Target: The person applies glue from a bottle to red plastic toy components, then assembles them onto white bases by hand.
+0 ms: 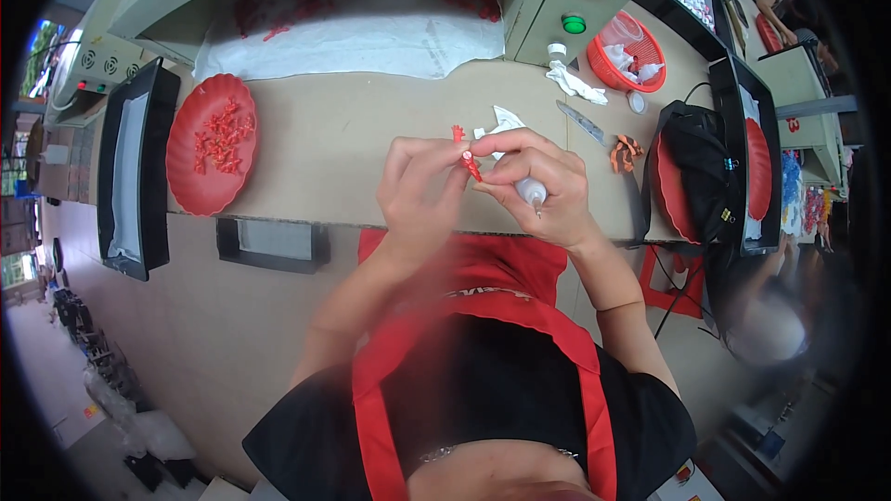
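In front of my chest, just over the table's near edge, both hands meet at a small red plastic figure (pixel 471 165) with a whitish spot on it. My left hand (pixel 416 187) pinches the figure between thumb and fingers. The right hand (pixel 554 187) touches it from the other side with its fingertips. Tucked in that same right hand is a small white squeeze bottle (pixel 531 191) with a thin needle tip pointing down toward me. A piece of white paper or cloth (pixel 506 118) lies on the table just beyond my fingers.
On the left, a red scalloped plate (pixel 212 195) carries many small red pieces beside a black tray (pixel 161 176). A green machine (pixel 543 0) with a white cloth stands behind. Rightward are a knife (pixel 581 119), orange scraps (pixel 626 154), a red basket (pixel 599 63) and a black bag (pixel 696 153).
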Demonstrator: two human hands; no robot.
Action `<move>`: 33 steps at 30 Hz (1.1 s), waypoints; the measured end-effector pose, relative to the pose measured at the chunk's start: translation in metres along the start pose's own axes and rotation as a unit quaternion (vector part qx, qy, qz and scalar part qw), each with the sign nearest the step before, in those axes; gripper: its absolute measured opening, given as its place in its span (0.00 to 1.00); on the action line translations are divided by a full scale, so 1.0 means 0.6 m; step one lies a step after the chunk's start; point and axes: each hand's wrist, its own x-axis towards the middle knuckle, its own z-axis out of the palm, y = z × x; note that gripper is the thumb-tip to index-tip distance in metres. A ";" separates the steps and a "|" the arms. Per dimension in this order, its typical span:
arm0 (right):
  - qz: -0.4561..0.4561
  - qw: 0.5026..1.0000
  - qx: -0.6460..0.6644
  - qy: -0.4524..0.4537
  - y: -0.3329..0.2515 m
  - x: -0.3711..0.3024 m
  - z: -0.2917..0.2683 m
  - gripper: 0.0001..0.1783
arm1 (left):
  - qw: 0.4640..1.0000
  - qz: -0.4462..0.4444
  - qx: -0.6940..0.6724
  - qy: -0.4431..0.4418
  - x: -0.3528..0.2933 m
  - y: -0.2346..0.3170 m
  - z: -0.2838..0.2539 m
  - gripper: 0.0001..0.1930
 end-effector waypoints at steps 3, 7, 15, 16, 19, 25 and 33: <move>-0.004 1.000 -0.015 0.011 -0.004 -0.003 0.005 0.09 | 1.000 0.011 0.009 0.001 0.001 0.002 -0.001 0.17; -0.002 1.000 -0.014 0.022 0.000 -0.005 0.010 0.09 | 1.000 0.002 0.011 0.003 0.000 0.001 -0.002 0.17; 0.014 0.999 -0.011 0.032 0.002 -0.007 0.016 0.09 | 1.000 -0.007 0.013 0.013 -0.003 -0.001 0.001 0.16; 0.019 0.999 -0.010 0.033 0.001 -0.008 0.016 0.09 | 1.000 -0.010 0.008 0.013 -0.004 -0.002 0.001 0.17; 0.021 0.999 -0.010 0.035 0.001 -0.009 0.017 0.08 | 1.000 -0.019 0.005 0.008 -0.002 -0.002 0.001 0.17; 0.048 0.995 -0.052 0.069 -0.002 -0.009 0.022 0.13 | 0.960 -0.232 -0.154 0.012 0.021 0.024 0.005 0.16; 0.239 0.961 0.104 0.090 -0.005 -0.021 0.010 0.17 | 0.820 -0.408 -0.394 -0.073 0.023 0.017 -0.018 0.14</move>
